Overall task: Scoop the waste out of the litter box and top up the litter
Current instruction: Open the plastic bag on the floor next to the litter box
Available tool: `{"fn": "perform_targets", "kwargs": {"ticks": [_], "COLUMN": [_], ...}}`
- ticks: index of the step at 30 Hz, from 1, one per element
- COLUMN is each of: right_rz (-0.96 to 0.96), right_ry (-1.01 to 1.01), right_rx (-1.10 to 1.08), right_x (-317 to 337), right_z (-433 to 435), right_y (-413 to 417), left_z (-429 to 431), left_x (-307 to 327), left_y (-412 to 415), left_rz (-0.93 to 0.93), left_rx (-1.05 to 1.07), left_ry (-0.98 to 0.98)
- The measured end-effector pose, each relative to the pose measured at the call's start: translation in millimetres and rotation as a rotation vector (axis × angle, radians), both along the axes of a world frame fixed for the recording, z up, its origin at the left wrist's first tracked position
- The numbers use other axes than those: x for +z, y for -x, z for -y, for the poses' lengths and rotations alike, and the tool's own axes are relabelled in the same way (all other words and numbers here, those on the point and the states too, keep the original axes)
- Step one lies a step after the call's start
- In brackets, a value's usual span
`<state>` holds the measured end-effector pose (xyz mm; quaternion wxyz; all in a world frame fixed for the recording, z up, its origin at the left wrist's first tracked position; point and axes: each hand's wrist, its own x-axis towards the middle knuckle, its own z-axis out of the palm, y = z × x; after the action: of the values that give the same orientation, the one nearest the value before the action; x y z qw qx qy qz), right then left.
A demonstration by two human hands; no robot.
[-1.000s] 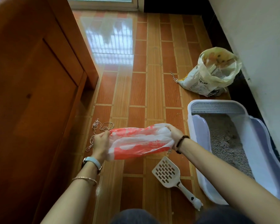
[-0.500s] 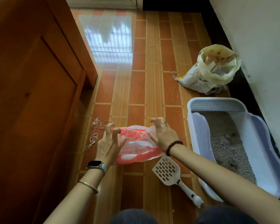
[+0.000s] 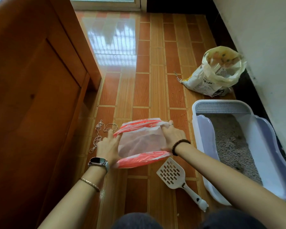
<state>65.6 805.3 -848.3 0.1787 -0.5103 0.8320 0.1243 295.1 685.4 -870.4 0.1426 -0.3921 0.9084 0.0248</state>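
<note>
View looking down at a person crouching on an orange-brown tiled floor (image 3: 142,83). Both hands hold a thin orange-and-white plastic bag (image 3: 141,143) just above the floor. The left hand (image 3: 108,146) grips the left edge of its mouth and the right hand (image 3: 173,136) grips the right edge, so the hands are spread apart and the mouth is stretched wide open. A white slotted plastic scoop (image 3: 172,175) lies untouched on the floor just below the bag, handle toward the person. To the right, beside a white wall (image 3: 262,47), sits a pale lavender plastic litter box (image 3: 205,134) holding grey litter (image 3: 229,142). Beyond it stands an opened white-and-yellow litter sack (image 3: 210,83). A tangle of pale string (image 3: 98,134) lies left of the bag, near a tall brown wooden cabinet (image 3: 31,96).
</note>
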Motion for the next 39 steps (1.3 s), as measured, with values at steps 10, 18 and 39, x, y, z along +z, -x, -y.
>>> {"fn": "perform_targets", "kwargs": {"ticks": [10, 18, 39], "right_rz": [0.122, -0.102, -0.159], "right_ry": [-0.124, 0.236, -0.007], "right_rx": [-0.041, 0.328, 0.423], "right_x": [15, -4, -14], "right_z": [-5, -1, 38], "right_y": [7, -2, 13], "left_z": [7, -44, -23], "left_x": [4, 15, -10], "left_y": [-3, 16, -26], "left_rz": [0.019, -0.585, -0.428], "left_rx": [0.056, -0.388, -0.211], "left_ry": [-0.052, 0.288, -0.252]}}
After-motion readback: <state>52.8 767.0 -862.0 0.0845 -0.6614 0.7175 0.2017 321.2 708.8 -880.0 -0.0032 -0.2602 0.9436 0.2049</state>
